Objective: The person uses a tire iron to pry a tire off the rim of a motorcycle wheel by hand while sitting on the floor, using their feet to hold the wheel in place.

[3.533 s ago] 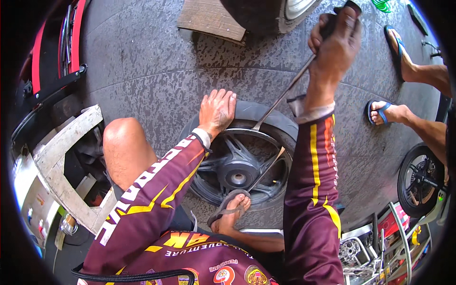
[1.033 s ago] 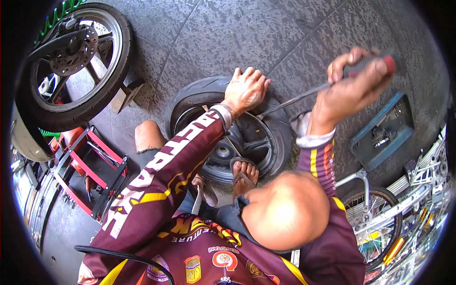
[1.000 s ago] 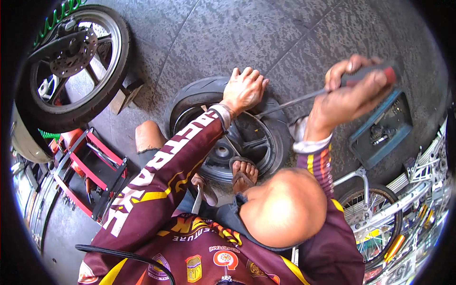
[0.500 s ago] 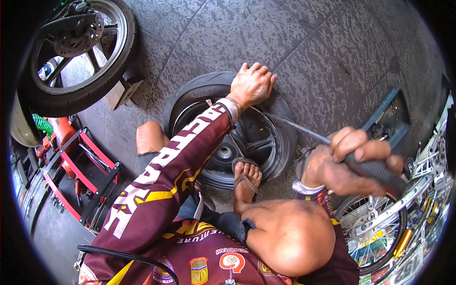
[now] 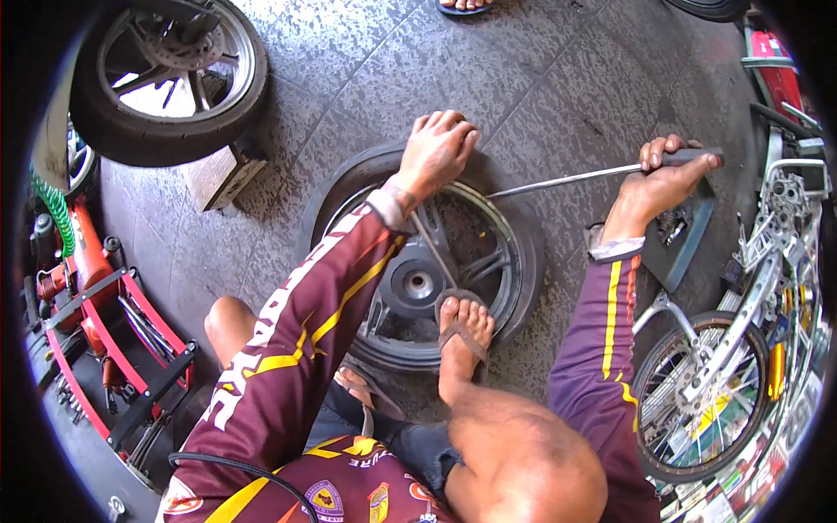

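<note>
A black tyre [image 5: 336, 187] lies flat on the floor around a dark spoked wheel rim [image 5: 501, 261]. My left hand [image 5: 436, 152] is closed over the tyre's far side, fingers curled at its outer edge; what lies beneath the palm is hidden. In my right hand [image 5: 663, 179] is the dark handle of a long metal tyre lever [image 5: 567, 180]. The lever's tip reaches between tyre and rim at the far right. A second thin metal rod [image 5: 433, 248] runs across the spokes from below my left wrist to under my sandalled foot [image 5: 465, 336], which presses on the near rim.
A mounted motorcycle wheel [image 5: 174, 131] stands at far left beside a wooden block [image 5: 222, 177]. Nearer left is a red-framed lift [image 5: 96, 327] with a green coiled hose [image 5: 54, 209]. At right are a tray [image 5: 689, 240] and a spoked wheel [image 5: 697, 401]. Another person's foot [image 5: 465, 7] shows at the top.
My right hand has moved farther away from my body, swinging the lever's handle away from me. My left hand stays on the tyre. The view has shifted, and another person's foot now shows.
</note>
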A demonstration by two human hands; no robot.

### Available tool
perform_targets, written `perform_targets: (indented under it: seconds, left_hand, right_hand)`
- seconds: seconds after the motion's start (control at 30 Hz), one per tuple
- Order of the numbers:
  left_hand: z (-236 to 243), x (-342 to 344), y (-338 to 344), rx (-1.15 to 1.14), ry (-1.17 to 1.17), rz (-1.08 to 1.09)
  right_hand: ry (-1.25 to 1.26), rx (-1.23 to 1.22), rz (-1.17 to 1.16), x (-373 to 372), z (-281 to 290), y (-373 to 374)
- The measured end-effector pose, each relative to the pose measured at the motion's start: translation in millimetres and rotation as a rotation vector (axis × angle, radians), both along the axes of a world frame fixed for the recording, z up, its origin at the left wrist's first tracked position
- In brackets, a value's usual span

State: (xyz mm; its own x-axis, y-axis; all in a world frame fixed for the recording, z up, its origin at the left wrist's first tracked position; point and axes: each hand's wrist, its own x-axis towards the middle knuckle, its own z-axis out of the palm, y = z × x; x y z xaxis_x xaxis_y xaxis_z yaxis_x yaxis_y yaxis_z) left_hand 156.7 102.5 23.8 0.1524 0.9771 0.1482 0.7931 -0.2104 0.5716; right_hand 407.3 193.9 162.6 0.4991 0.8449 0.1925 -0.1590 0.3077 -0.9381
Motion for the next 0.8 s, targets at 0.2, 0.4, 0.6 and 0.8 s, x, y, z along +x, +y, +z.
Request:
perform_targets:
  seconds: [0.2,0.4,0.6,0.8]
  left_hand:
    - [20.2,36.5,-162.6,-0.081,-0.095,-0.205]
    - [-15.9,12.5,-182.7,-0.013,-0.133,-0.352]
    - [-22.5,-0.6,-179.8,0.037,-0.086,-0.416]
    - [17.3,-5.3,-180.0,0.095,-0.133,-0.389]
  right_hand:
    - [-0.025,0.010,0.050,-16.0,29.5,-59.8]
    - [-0.220,0.038,0.201,-13.9,45.8,-86.0]
    - [-0.470,-0.157,0.212,-51.1,79.1,-105.9]
    - [-0.504,-0.263,0.166,-40.6,87.5,-112.6]
